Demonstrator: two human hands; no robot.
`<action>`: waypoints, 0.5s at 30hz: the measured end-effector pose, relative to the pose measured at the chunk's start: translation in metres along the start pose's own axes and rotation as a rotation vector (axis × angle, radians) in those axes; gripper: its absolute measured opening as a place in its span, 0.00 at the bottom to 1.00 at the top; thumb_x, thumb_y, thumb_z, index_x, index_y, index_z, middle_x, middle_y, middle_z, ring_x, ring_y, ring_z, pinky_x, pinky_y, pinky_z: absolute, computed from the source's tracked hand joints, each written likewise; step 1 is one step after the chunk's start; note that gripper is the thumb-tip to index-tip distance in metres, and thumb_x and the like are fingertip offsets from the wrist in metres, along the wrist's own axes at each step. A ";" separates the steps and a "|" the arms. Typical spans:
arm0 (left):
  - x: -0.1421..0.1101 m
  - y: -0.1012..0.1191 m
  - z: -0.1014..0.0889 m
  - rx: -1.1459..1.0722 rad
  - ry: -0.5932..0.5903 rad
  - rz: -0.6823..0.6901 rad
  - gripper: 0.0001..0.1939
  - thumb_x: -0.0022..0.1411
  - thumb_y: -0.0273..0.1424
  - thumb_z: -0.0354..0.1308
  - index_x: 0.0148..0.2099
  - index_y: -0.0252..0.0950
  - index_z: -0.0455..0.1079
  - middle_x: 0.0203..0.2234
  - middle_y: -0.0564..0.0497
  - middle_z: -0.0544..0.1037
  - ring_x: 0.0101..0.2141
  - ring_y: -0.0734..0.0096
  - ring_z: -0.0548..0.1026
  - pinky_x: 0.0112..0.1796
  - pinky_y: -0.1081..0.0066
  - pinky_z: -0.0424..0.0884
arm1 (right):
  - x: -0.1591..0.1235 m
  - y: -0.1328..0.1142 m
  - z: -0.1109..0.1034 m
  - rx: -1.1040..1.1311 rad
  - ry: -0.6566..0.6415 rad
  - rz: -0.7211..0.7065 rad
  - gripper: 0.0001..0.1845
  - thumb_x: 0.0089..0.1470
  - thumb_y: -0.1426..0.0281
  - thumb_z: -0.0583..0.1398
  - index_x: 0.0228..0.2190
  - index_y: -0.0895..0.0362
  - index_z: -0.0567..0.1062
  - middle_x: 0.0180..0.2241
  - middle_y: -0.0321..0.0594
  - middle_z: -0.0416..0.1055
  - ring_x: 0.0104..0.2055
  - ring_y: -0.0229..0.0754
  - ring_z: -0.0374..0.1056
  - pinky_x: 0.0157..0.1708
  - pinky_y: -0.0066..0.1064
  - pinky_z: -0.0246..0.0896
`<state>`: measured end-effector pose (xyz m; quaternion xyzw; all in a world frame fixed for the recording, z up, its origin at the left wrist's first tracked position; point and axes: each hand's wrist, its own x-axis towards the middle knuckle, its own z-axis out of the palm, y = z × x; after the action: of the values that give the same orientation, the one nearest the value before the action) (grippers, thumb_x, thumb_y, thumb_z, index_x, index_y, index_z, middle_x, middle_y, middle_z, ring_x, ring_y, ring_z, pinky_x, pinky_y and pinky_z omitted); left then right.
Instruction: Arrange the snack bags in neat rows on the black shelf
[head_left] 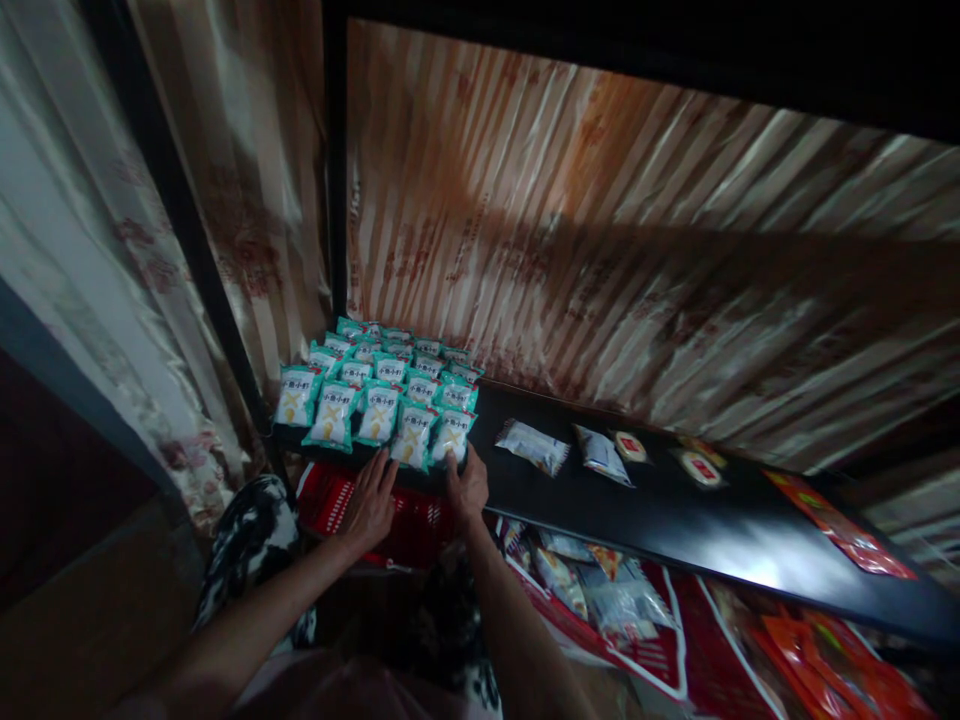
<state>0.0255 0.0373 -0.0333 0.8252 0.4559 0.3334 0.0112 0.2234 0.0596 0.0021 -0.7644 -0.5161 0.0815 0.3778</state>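
Observation:
Several teal and white snack packets [379, 385] lie in neat rows at the left end of a black shelf [675, 520]. My left hand [369, 503] rests at the shelf's front edge with fingers stretched out, touching the bottom of the front-row packets. My right hand [467, 487] is beside it, fingers up against the rightmost front packet [451, 436]; whether it grips the packet is unclear.
Farther right on the shelf lie a silvery packet [534, 446], a white packet [602, 455], two small round packets [630, 446] and an orange-red packet [840, 525]. A red basket [405, 520] sits below the shelf, with more packets [600, 595] lower right. Striped curtain fabric [600, 230] hangs behind.

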 end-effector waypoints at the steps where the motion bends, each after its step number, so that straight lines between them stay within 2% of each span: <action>1: 0.000 0.001 0.000 -0.001 0.001 0.000 0.35 0.58 0.18 0.45 0.67 0.32 0.42 0.66 0.38 0.41 0.65 0.54 0.42 0.58 0.51 0.57 | 0.000 0.000 0.000 -0.001 0.001 0.003 0.35 0.57 0.52 0.47 0.56 0.63 0.64 0.50 0.53 0.68 0.53 0.54 0.62 0.51 0.43 0.57; 6: 0.001 0.003 -0.002 -0.012 -0.017 0.022 0.37 0.57 0.18 0.46 0.67 0.31 0.41 0.66 0.37 0.40 0.65 0.52 0.41 0.59 0.51 0.56 | -0.001 0.002 -0.001 0.022 0.009 -0.036 0.35 0.57 0.52 0.47 0.58 0.61 0.62 0.52 0.52 0.67 0.54 0.51 0.61 0.52 0.41 0.56; 10: 0.004 0.006 -0.003 -0.019 -0.018 0.029 0.42 0.56 0.17 0.47 0.69 0.36 0.34 0.67 0.39 0.37 0.65 0.50 0.41 0.58 0.49 0.57 | -0.001 0.005 -0.001 0.032 -0.006 -0.053 0.34 0.57 0.53 0.47 0.58 0.59 0.62 0.52 0.49 0.68 0.54 0.49 0.61 0.52 0.41 0.56; 15: 0.005 0.009 -0.008 -0.005 -0.026 0.030 0.42 0.57 0.18 0.46 0.69 0.37 0.32 0.67 0.40 0.37 0.65 0.51 0.39 0.58 0.49 0.54 | 0.004 0.000 -0.001 0.067 0.009 -0.002 0.39 0.54 0.51 0.49 0.60 0.63 0.58 0.53 0.55 0.66 0.54 0.52 0.62 0.51 0.43 0.56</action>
<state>0.0297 0.0336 -0.0215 0.8362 0.4423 0.3241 0.0139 0.2262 0.0623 0.0038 -0.7511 -0.5123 0.0950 0.4055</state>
